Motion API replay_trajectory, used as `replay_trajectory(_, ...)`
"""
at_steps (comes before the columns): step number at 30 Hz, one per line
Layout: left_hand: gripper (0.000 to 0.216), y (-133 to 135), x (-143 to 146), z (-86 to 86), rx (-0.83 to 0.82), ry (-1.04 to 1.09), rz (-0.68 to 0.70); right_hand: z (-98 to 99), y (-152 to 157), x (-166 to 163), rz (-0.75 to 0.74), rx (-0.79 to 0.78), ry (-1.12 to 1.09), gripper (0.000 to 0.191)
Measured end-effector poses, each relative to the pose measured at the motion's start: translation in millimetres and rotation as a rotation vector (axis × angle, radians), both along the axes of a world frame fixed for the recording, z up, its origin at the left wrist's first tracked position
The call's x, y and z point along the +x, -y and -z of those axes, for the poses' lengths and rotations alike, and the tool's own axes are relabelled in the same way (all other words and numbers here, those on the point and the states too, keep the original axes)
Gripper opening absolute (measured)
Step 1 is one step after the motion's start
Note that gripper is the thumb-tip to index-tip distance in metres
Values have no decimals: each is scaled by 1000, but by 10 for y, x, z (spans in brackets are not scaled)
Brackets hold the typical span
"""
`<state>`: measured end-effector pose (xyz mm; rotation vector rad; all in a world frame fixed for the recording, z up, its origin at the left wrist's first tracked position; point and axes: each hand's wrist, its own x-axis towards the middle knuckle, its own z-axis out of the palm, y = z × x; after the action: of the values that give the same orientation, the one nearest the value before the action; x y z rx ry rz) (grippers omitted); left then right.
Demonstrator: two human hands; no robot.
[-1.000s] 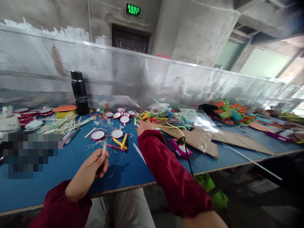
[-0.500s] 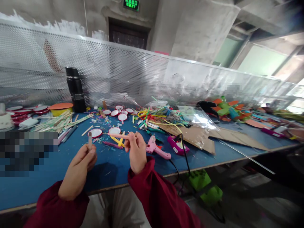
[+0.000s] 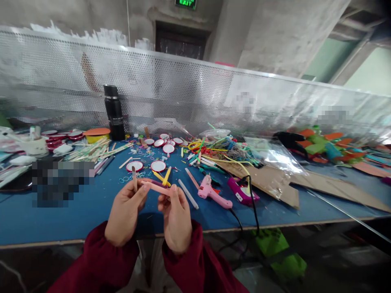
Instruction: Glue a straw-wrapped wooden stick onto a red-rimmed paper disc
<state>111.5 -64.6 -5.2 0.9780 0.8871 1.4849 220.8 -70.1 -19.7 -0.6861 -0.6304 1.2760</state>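
Note:
My left hand pinches a brownish wooden craft stick, which stands up from between thumb and fingers. In my right hand is a slim pink stick, gripped near its right end and pointing left. Its left end meets my left fingertips; whether they also grip it, I cannot tell. Just beyond my hands lie crossed yellow sticks and a partly covered purple one. Two round white lids with red rims, a left lid and a right lid, lie behind the hands.
Right of my hands lie a pale stick, a pink glue gun with a black cord, and a purple object. Cardboard and tangled coloured strands are farther right. A black bottle stands by the perforated metal screen.
My hands have come together, bringing the pink stick's left end to my left fingertips. The view has swung right, and the pale stick beside the glue gun now shows.

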Motion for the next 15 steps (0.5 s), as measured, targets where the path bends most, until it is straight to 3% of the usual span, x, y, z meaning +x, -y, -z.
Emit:
replay_trajectory(3, 34, 26, 44, -20, -20, -12, 14, 9, 42, -5, -11, 96, -43, 29)
replay_trajectory(6, 34, 62, 57, -43, -19, -60, 74, 2, 21, 25, -5, 187, 83, 23)
replay_trajectory(11, 34, 41, -22, -24, 28, -273, 68, -30, -47, 162, 324, 287, 472, 14)
replay_trajectory(15, 32, 6, -42, -7, 19, -332, 110, -63, -19, 187, 452, 520, 868, 10)
